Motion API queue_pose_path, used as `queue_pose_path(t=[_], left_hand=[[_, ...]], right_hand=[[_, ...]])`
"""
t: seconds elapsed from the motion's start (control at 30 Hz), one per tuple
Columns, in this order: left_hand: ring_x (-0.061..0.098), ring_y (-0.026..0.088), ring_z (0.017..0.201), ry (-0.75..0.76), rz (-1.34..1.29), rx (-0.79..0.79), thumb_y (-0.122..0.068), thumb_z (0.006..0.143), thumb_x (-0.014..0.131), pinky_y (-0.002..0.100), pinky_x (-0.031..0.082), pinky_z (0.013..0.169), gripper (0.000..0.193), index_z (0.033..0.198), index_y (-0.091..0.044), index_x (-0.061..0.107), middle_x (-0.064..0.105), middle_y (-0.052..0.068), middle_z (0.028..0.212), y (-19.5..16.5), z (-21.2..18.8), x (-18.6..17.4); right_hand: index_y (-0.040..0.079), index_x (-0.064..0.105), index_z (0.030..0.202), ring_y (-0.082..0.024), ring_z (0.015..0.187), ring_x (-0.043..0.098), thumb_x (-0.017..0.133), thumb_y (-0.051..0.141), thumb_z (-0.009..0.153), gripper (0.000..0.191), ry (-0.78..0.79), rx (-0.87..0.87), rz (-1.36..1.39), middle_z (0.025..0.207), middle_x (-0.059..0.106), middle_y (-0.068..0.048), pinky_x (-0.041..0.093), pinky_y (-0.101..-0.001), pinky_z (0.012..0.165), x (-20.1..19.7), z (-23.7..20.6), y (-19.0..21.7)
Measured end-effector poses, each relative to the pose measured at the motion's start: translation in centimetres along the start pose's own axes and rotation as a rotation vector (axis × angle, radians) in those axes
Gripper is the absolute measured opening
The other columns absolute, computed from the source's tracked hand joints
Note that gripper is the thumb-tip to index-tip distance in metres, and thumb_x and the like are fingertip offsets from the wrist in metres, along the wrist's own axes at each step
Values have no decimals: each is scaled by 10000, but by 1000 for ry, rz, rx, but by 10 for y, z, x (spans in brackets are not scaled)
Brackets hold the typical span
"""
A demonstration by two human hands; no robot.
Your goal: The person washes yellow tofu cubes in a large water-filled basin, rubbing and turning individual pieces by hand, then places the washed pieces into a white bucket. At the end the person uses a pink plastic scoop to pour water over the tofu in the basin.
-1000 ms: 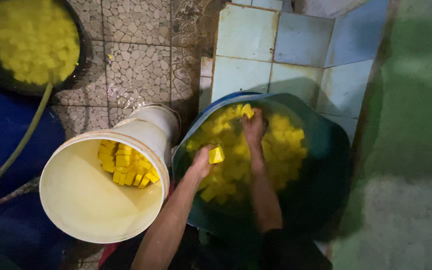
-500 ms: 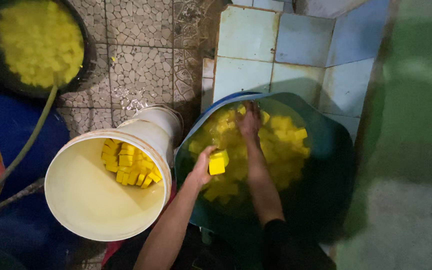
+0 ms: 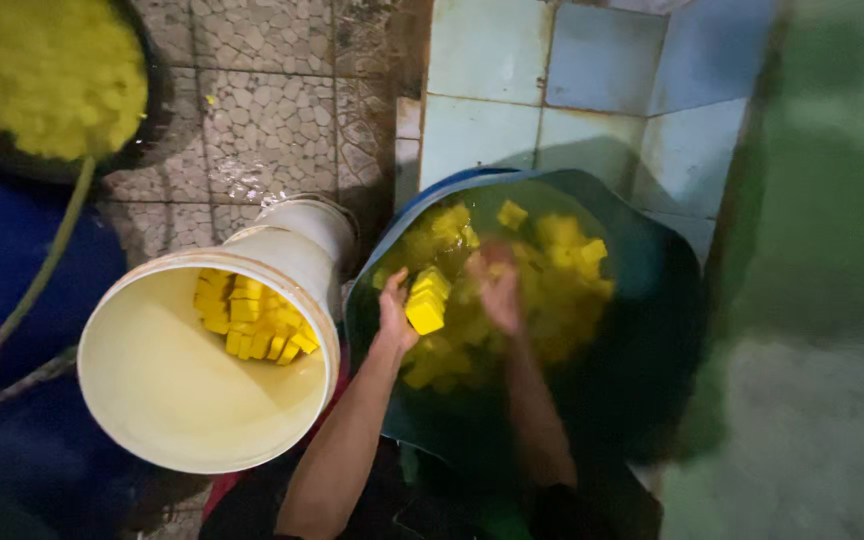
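Left hand [image 3: 395,318] over the near-left part of the green tub [image 3: 652,300], fingers closed around a small stack of yellow blocks [image 3: 426,302], held just above the loose pile [image 3: 542,290] in the water. Right hand [image 3: 497,290] just right of it, also over the tub's middle, motion-blurred; cannot tell whether open or gripping anything. White bucket [image 3: 152,400] lying tilted just left of the tub, mouth toward the camera, rim nearly touching the tub's edge, with a neat row of yellow blocks [image 3: 247,318] stacked at its far inner wall. Black basin [image 3: 157,100] of more yellow pieces well left and beyond the tub, on the stone floor [image 3: 272,110]. Green hose [image 3: 37,280] running down from that basin, far left of the tub.

Risks, as judged: wet, stacked blocks likely slippery, so a loose hold could let the stack slide apart and drop back in, or onto the floor in the gap left of the tub. Tilted bucket could roll if bumped at the rim, toppling the row inside. Soft-looking blocks could crumble under a hard squeeze.
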State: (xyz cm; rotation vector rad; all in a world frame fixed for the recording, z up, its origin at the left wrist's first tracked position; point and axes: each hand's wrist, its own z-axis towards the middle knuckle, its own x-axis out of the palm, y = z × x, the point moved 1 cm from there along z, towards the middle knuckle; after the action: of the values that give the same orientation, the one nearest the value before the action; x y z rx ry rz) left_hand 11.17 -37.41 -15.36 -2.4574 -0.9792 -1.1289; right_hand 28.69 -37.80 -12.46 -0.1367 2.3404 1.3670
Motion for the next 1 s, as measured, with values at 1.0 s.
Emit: queue_pose_path(t=[1.0], left_hand=[[718,270,890,207,-288,156,-635,1013,458,400,591,795,624,1197,-71,653,737,122,1029,-38,-142,31]], right_hand=[[84,538,1430,-242,994,565,875,127,768,743,-279,-339,-355,1109,548,-160,505,-368,874,92,-209,202]])
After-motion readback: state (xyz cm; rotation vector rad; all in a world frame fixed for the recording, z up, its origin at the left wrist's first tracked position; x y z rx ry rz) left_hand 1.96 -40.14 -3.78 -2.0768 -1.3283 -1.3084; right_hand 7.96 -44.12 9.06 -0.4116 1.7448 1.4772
